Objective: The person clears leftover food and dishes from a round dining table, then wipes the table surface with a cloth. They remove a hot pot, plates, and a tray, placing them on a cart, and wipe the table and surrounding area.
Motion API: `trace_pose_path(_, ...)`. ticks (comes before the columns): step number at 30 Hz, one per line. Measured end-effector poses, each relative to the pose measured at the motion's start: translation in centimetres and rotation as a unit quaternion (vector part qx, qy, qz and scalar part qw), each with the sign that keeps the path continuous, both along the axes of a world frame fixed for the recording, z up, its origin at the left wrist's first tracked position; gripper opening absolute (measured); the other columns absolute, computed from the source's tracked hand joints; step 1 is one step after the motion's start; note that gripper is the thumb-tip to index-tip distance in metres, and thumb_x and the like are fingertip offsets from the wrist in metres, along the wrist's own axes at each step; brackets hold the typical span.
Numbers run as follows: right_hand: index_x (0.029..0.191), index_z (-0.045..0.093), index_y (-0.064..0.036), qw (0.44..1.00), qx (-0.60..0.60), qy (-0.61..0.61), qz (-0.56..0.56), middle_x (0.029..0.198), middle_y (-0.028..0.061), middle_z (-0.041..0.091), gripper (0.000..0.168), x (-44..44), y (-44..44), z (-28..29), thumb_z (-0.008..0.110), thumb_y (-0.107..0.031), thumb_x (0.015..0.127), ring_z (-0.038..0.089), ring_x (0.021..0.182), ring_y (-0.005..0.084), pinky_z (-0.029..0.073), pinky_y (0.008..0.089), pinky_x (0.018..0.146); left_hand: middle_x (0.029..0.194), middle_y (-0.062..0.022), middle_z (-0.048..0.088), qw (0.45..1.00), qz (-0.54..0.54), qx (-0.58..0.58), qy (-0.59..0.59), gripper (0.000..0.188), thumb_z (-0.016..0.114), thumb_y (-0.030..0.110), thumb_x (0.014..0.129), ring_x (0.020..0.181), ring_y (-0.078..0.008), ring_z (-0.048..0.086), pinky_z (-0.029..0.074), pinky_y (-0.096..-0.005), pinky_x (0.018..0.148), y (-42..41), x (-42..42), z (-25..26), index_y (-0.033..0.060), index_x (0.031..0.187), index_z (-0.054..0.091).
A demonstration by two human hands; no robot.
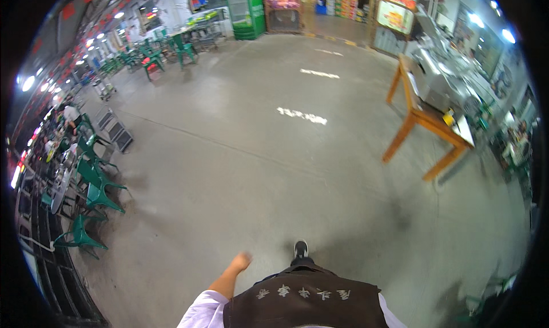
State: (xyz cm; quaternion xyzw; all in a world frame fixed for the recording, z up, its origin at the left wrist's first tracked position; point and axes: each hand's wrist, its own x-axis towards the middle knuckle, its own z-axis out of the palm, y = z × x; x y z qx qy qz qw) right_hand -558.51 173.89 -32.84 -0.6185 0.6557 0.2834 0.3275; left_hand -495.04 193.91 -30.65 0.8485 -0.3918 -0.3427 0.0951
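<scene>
My left hand hangs in front of me over the bare grey floor, blurred by motion. It appears loosely curled, and nothing shows in it, though the fingers are too smeared to make out. It touches nothing that I can see. My right hand is out of view; only a bit of the right sleeve shows beside my body. I wear a dark brown apron that bears writing, and one black-and-white shoe is forward on the floor.
Green metal chairs and tables with people line the left. On the right, a metal slicing machine stands on a wooden table. Ahead are a green display fridge and a doorway with stocked shelves. A grey rack stands at left.
</scene>
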Motion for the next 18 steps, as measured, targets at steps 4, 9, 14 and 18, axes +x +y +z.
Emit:
trace_pose_path(4,0.073,0.069,-0.005,0.965,-0.119,-0.043,0.23,0.082,0.017,0.066,0.022,13.0,-21.0,-3.7,0.063,-0.026,0.074,0.062,0.08,0.033,0.049,0.0448,0.07,0.106,-0.0204,0.064,0.955,-0.004,0.295,-0.03,0.031,0.054,0.019,0.079,0.099,-0.0335,0.062,0.05,-0.0463,0.082,12.5,8.1,0.7,0.0056,0.105,0.067)
trace_pose_path(9,0.06,0.057,-0.002,0.869,-0.224,-0.434,0.071,0.058,0.0089,0.059,0.021,52.5,-46.3,8.1,0.056,-0.011,0.078,0.057,0.055,0.0182,0.043,0.0334,0.051,0.089,-0.008,0.07,0.923,0.235,0.303,0.026,0.022,0.054,0.027,0.085,0.084,-0.0198,0.067,0.053,-0.0377,0.063,15.8,14.8,-0.3,0.0129,0.087,0.071)
trace_pose_path(14,0.083,0.067,-0.002,0.822,-0.172,-0.514,0.174,0.062,0.0036,0.061,0.021,82.3,-51.8,19.8,0.052,-0.015,0.09,0.056,0.058,0.0094,0.046,0.025,0.054,0.076,-0.0074,0.068,0.909,0.241,0.339,0.005,0.026,0.057,0.035,0.081,0.073,-0.0204,0.065,0.051,-0.0399,0.064,1.4,15.4,-1.1,0.0122,0.079,0.069)
trace_pose_path(18,0.076,0.067,-0.005,0.787,-0.053,-0.535,0.303,0.067,0.0047,0.065,0.029,90.7,-54.1,15.2,0.05,-0.023,0.092,0.059,0.063,0.0147,0.049,0.0313,0.062,0.077,-0.0087,0.067,0.922,0.304,0.226,0.083,0.025,0.056,0.031,0.082,0.071,-0.0202,0.064,0.05,-0.0376,0.062,-11.4,25.4,-3.5,0.0085,0.079,0.067)
